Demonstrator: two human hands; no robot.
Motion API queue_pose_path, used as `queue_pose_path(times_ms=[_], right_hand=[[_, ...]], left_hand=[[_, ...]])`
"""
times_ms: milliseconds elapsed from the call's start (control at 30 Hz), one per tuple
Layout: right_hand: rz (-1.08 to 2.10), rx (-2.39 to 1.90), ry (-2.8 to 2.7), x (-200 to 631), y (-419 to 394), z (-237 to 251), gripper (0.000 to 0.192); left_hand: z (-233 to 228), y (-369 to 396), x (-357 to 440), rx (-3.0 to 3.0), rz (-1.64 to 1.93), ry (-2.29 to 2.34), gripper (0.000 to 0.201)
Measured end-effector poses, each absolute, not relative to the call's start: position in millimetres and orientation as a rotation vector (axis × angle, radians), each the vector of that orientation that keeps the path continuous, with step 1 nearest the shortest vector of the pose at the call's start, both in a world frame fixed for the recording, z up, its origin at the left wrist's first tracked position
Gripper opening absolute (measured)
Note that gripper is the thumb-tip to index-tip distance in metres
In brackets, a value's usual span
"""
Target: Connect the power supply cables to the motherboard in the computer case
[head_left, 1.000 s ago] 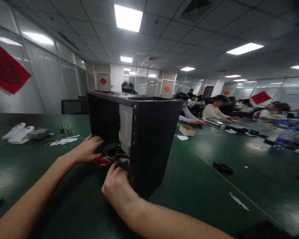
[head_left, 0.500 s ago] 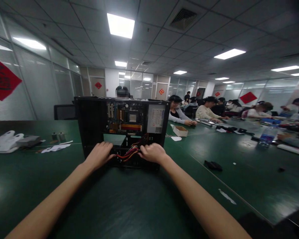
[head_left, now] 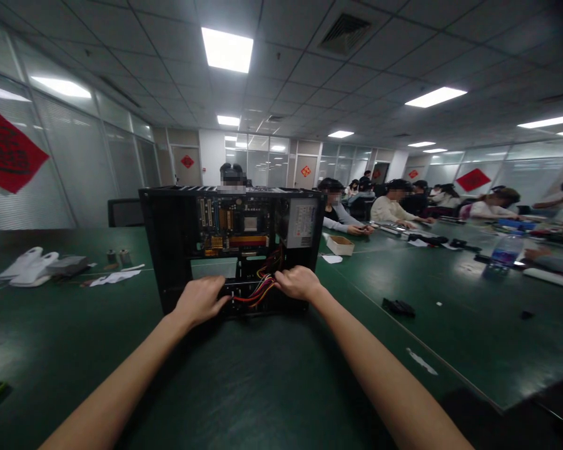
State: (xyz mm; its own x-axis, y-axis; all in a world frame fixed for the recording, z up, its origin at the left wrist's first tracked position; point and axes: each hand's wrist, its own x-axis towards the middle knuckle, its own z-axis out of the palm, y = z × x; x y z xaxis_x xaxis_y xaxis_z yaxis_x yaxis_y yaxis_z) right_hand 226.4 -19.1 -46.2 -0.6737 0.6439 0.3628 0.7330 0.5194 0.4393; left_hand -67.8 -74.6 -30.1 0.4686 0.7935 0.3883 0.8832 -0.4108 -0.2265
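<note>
A black computer case (head_left: 166,250) stands on the green table in front of me, its open side facing me. Inside it show a motherboard (head_left: 211,219) and, at the upper right, a power supply (head_left: 301,224) with a label. My left hand (head_left: 201,300) is closed over the lower crossbar, thumb on the near side. Also closed, my right hand (head_left: 298,282) grips the same bar farther right. A bundle of coloured cables (head_left: 258,292) hangs between the hands, its right end close to my right fingers. Both sets of fingertips are partly hidden behind the bar.
White plastic pieces (head_left: 28,267), a grey box (head_left: 68,266) and two small cylinders (head_left: 118,257) lie at left. Behind on the right are a small carton (head_left: 340,245), a water bottle (head_left: 505,251) and a black object (head_left: 398,307). Several people sit along the table.
The computer case has turned slightly, its lower right corner now farther back. Both hands have moved a little to the right with its lower bar, still gripping. The view has shifted slightly.
</note>
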Motion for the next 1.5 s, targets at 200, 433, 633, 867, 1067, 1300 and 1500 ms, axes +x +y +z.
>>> queue_pose_path(times_ms=[200, 433, 633, 867, 1067, 1300, 1500], right_hand=[[-0.857, -1.143, -2.629, 227.5, -23.3, -46.2, 0.037], [-0.903, -1.169, -2.481, 226.5, -33.3, -59.2, 0.03], [-0.871, -1.365, -2.28, 216.3, -50.6, -63.0, 0.026], [-0.822, -1.428, -2.227, 212.9, -62.2, -62.0, 0.029], [-0.782, -1.43, -2.222, 212.8, -63.0, -63.0, 0.028], [-0.722, -1.421, -2.226, 213.3, -64.7, -61.1, 0.029], [-0.704, -1.428, -2.242, 214.1, -63.2, -59.7, 0.03]], left_hand=[[-31.7, -86.9, -66.1, -2.287, -0.336, -1.441, 0.027], [-37.0, -101.9, -62.3, -2.232, -0.405, -1.444, 0.031], [-39.5, -101.4, -63.9, -2.241, -0.419, -1.376, 0.027], [-45.1, -95.6, -64.6, -2.183, -0.454, -1.358, 0.03], [-46.9, -94.5, -66.1, -2.178, -0.483, -1.363, 0.032], [-47.9, -93.4, -66.4, -2.167, -0.475, -1.375, 0.036], [-44.7, -94.5, -66.0, -2.196, -0.474, -1.391, 0.044]])
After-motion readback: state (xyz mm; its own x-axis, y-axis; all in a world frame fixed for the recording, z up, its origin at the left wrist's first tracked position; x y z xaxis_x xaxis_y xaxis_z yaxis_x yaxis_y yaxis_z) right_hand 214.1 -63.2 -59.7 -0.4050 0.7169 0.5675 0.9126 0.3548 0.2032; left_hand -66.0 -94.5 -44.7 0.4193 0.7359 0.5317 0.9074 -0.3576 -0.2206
